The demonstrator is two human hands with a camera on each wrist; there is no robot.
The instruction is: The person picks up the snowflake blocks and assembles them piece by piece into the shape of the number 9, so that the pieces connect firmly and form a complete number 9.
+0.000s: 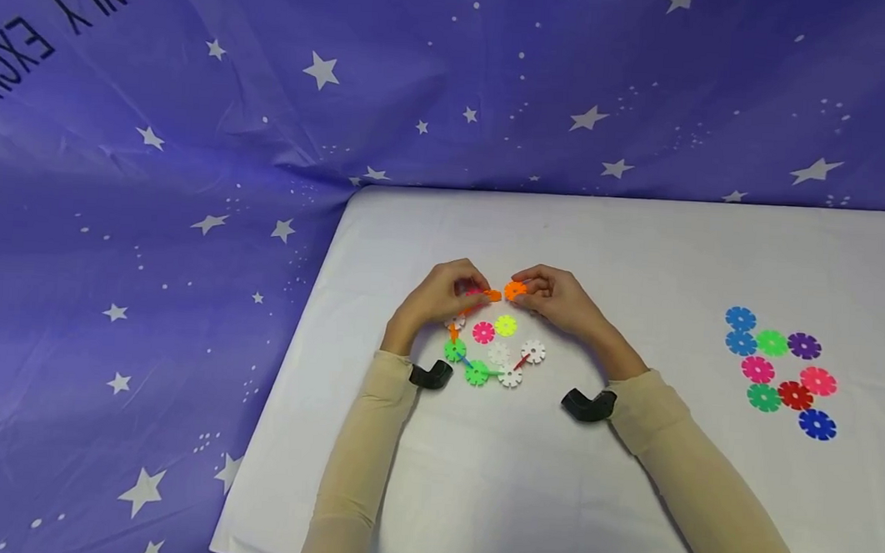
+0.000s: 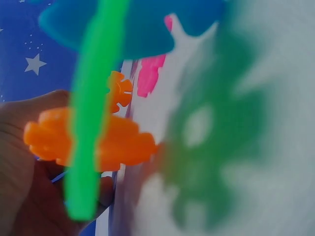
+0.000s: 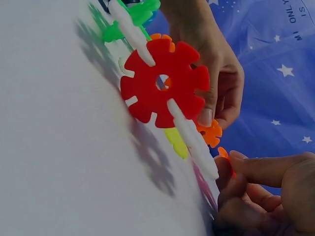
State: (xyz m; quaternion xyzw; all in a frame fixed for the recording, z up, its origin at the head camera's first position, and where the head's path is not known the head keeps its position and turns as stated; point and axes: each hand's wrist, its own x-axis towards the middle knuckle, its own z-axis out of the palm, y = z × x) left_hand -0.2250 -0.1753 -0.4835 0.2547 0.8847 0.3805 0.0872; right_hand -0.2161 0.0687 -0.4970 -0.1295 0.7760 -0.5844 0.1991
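Note:
At the middle of the white table (image 1: 638, 262) stands a chain of interlocked plastic discs (image 1: 494, 354): green, white, pink and yellow ones. My left hand (image 1: 479, 293) grips the chain's upper end, where an orange disc (image 1: 492, 295) sticks out. Facing it, my right hand (image 1: 520, 285) pinches a loose orange disc (image 1: 514, 290) just to its right, a small gap between the two. In the right wrist view a red disc (image 3: 164, 82) fills the foreground, with my right fingertips (image 3: 236, 160) on the orange disc (image 3: 224, 155). The left wrist view is blurred, showing an orange disc (image 2: 118, 145).
Several loose discs (image 1: 779, 369) in blue, green, purple, pink and red lie flat at the table's right. A purple starred cloth (image 1: 193, 171) hangs behind and to the left of the table. The table's left edge runs close to my left forearm.

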